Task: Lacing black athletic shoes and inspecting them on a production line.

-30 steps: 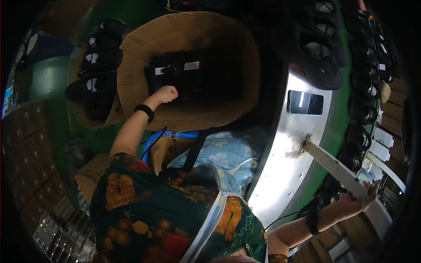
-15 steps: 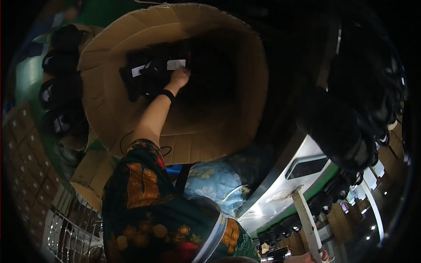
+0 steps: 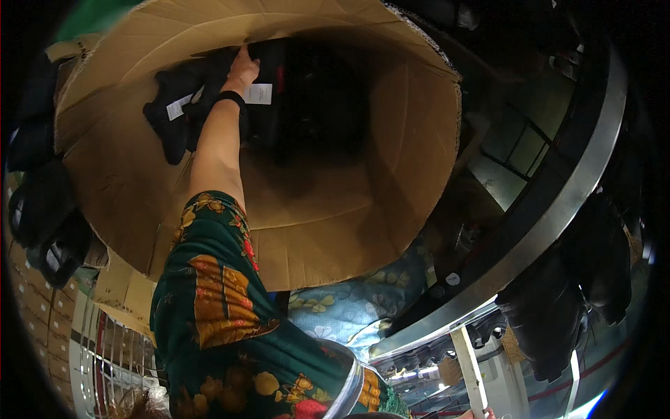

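Observation:
My left hand (image 3: 242, 67), with a black band on the wrist, reaches deep into a big open cardboard box (image 3: 391, 174). Its fingers curl over a black shoe (image 3: 209, 98) that carries a white label (image 3: 259, 93), one of several black shoes piled at the bottom of the box. Only a sliver of my right hand (image 3: 481, 413) shows at the lower edge, at the end of a long pale slat (image 3: 466, 366) that it grips. My green flowered sleeve (image 3: 216, 293) fills the lower middle.
A curved metal rail (image 3: 558, 209) runs down the right side with black boots (image 3: 572, 307) beside it. More black shoes (image 3: 42, 209) lie left of the box. Stacked cartons (image 3: 42, 300) and a wire rack (image 3: 105, 349) stand at the lower left.
My view has swung closer over the box, which now fills the frame. My left hand has pushed further into it onto the labelled shoes. My right hand has dropped to the lower edge.

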`<action>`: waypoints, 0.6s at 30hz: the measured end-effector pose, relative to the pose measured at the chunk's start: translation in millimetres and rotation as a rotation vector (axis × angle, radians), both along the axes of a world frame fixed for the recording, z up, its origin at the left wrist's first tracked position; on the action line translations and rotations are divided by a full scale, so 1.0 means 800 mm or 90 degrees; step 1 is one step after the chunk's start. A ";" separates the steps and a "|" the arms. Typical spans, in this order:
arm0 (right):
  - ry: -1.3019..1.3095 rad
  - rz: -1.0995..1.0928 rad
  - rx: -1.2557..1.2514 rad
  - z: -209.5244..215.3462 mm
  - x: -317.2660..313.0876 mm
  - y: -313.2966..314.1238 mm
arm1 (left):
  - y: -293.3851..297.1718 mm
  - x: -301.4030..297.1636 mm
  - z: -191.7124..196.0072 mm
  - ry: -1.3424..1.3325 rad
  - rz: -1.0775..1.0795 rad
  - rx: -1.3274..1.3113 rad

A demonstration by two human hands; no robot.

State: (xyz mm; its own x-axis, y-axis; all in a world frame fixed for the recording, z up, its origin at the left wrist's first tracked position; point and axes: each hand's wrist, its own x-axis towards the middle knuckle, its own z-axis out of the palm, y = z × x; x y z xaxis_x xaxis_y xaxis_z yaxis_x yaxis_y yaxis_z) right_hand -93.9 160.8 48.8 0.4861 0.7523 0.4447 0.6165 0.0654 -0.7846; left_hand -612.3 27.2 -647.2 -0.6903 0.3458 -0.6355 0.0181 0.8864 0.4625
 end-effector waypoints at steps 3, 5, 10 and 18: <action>-0.008 -0.002 0.002 0.000 -0.001 0.003 | 0.012 0.009 0.013 -0.063 0.029 -0.031; -0.008 -0.009 0.004 0.000 0.000 0.004 | 0.018 0.014 0.027 -0.078 -0.120 -0.136; -0.016 -0.035 0.006 -0.002 -0.001 0.007 | 0.031 -0.002 0.030 -0.069 -0.033 -0.097; -0.029 -0.046 -0.004 -0.002 -0.002 0.011 | 0.027 0.001 0.061 -0.019 -0.146 -0.072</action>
